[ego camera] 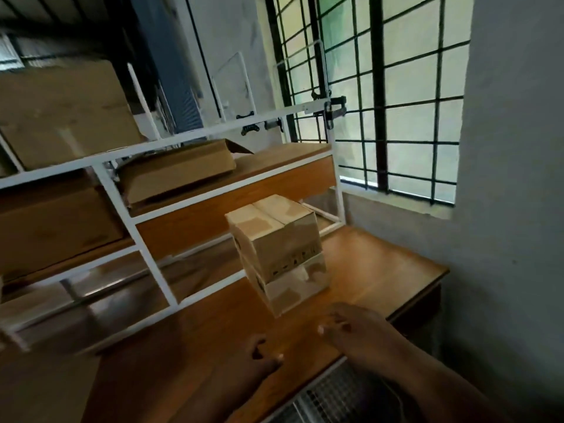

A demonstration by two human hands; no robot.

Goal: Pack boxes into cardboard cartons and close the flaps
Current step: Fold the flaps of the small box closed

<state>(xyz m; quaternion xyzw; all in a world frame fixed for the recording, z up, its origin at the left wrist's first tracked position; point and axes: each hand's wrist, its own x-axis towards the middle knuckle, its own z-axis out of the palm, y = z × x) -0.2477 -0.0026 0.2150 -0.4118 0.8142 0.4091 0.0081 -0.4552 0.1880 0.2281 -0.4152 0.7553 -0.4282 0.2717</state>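
Two small cardboard cartons stand stacked on the wooden table (381,270), the upper carton (274,233) with its flaps closed on top of the lower carton (290,288). My left hand (259,358) hovers over the table in front of the stack, fingers loosely curled, holding nothing. My right hand (351,328) is a little to the right and closer to the stack, also loosely curled and holding nothing. Neither hand touches the cartons. The picture is blurred by motion.
A white metal shelf frame (146,254) with wooden boards stands behind the table, with a flat cardboard piece (177,172) and large cartons (61,114) on it. A barred window (396,102) and a grey wall (512,209) are at right. Another cardboard surface (39,389) lies at bottom left.
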